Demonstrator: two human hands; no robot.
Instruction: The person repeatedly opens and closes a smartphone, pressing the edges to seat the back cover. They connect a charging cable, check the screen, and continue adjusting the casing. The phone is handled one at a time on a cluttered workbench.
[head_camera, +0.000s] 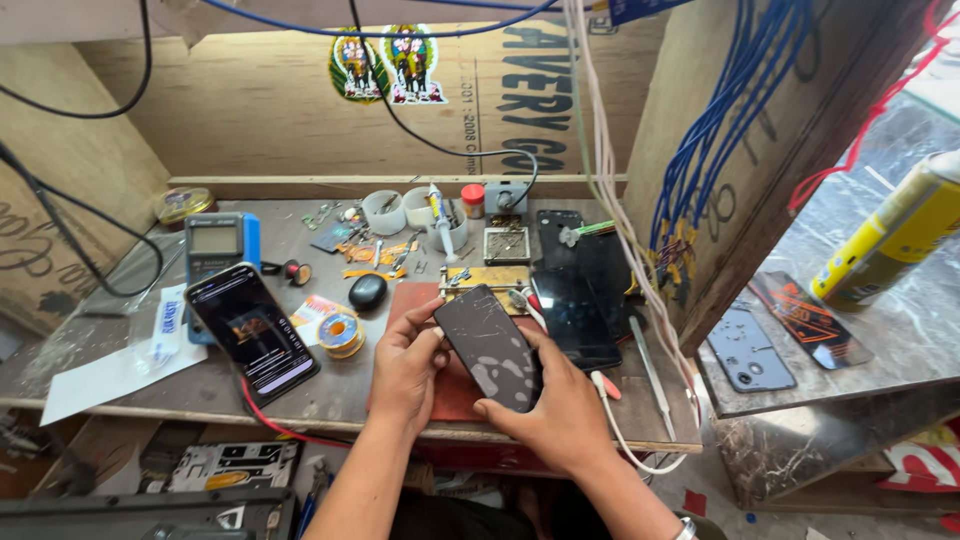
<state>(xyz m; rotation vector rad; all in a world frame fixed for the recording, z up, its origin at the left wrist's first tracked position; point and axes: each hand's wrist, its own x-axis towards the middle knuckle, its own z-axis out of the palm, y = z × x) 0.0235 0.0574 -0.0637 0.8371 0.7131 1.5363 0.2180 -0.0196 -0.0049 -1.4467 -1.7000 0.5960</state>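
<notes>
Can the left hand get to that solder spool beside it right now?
Probably not freely: the left hand is gripping the cracked phone. The solder spool sits close by, with nothing between.

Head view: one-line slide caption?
Both hands, left hand and right hand, hold a cracked-screen phone over a cluttered wooden workbench.

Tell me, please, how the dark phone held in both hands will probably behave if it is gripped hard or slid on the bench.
The cracked phone looks fragile: fine cracks cross its glass, so a hard grip may spread them. It seems stiff and flat, so it should not bend or roll. Its glossy face looks slippery; the left hand and right hand hold it by the edges.
</notes>
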